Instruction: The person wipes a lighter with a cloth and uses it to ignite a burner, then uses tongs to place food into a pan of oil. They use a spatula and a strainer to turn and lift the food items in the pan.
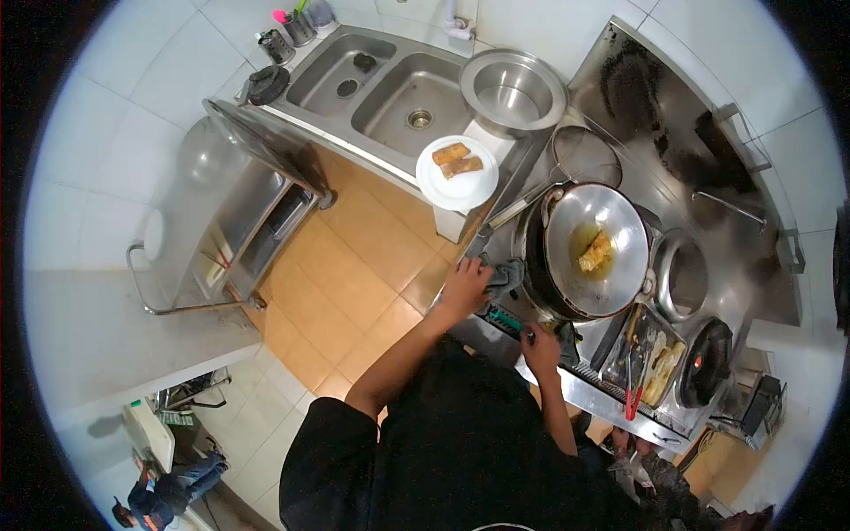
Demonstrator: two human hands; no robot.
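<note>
My left hand (467,285) is closed on a dark grey cloth (506,276) at the stove's front edge, left of the wok. My right hand (540,347) is at the same edge, below the wok, with its fingers curled. Dark material (567,342) lies against that hand; I cannot make out what the fingers hold. The metal wok (624,234) sits on the burner inside a larger dark pan (534,265). A golden fried roll (596,253) lies in a little oil in the wok. A long-handled strainer (586,152) rests behind it.
A white plate (478,193) with two fried rolls stands left of the stove, near a steel bowl (513,93) and a double sink (416,84). To the right are a tray (670,332) of food, red-handled tongs (631,385) and a black lid (708,361). Other people are nearby.
</note>
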